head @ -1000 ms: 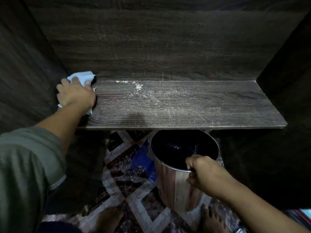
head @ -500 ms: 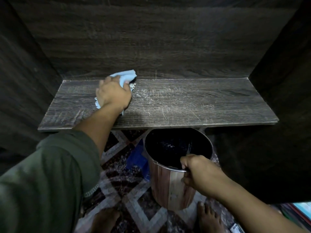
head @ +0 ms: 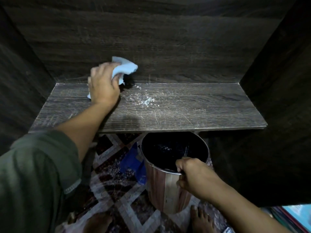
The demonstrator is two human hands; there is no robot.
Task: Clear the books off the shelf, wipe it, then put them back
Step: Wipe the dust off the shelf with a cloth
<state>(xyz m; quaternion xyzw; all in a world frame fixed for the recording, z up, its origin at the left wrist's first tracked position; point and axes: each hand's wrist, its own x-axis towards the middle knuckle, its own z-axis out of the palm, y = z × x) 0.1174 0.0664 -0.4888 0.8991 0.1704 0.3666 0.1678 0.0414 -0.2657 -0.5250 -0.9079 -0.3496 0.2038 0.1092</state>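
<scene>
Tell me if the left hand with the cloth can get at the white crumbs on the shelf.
Probably yes: the left hand holds the cloth just beside the crumbs, with only bare shelf between them.

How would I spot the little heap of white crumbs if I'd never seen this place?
Find the dark wooden shelf spanning the alcove. Just right of the left hand, which holds a pale blue cloth, lies the heap of white crumbs. It is the only bright speckled patch on the dark board.
</scene>
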